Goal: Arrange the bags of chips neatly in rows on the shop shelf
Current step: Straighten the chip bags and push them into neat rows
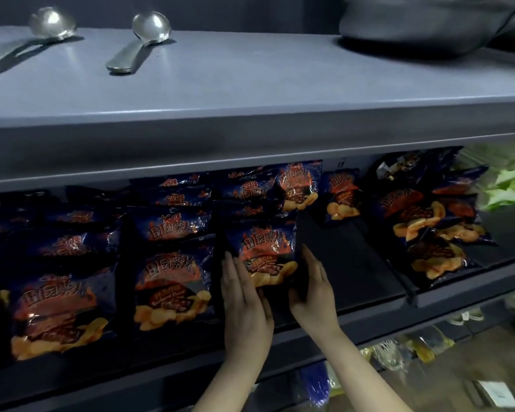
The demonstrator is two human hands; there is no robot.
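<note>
Dark blue chip bags with orange print fill the middle shelf. Rows of them lie overlapping on the left and centre-left. The front bag of the third row sits between both hands. My left hand presses flat against its left edge. My right hand grips its right edge, thumb tucked under the bag. Behind it more bags stand in a row. A loose pile of the same bags lies further right.
A black divider separates a bare dark lane from the pile. Two metal ladles and a dark pan rest on the grey upper shelf. Green packets sit far right. Other goods show on the shelf below.
</note>
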